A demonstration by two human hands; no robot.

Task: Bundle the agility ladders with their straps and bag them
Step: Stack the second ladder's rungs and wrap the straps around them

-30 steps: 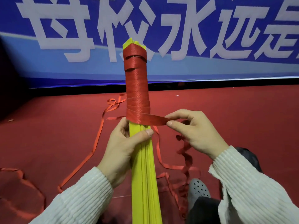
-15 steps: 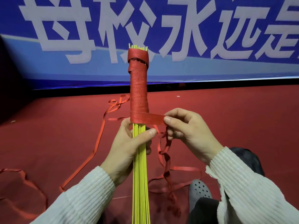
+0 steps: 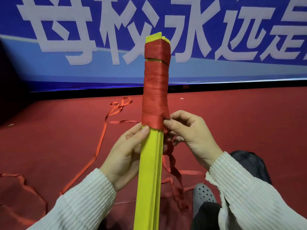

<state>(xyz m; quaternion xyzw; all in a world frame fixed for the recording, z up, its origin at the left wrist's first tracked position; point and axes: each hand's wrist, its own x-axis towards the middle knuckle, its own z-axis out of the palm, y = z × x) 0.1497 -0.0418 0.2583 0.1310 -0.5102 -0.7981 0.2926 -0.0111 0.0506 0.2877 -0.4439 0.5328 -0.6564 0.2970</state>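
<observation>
A stack of yellow ladder rungs (image 3: 149,163) stands upright in front of me, its broad flat side facing me. Red strap (image 3: 156,90) is wound tightly round its upper half, with one small gap near the top. My left hand (image 3: 123,155) grips the stack just under the wrapping, thumb on the front face. My right hand (image 3: 187,133) pinches the strap at the wrap's lower right edge. The loose strap tail (image 3: 174,166) hangs twisted below my right hand down to the floor.
More red strap (image 3: 99,146) trails in loops over the red carpet on the left. A blue banner (image 3: 216,47) with white characters hangs along the back. A grey perforated clog (image 3: 203,194) and a dark trouser leg show at lower right.
The stack has turned from edge-on to flat face toward me. My right hand drew in from holding the strap out sideways to pressing it against the wrap's right edge.
</observation>
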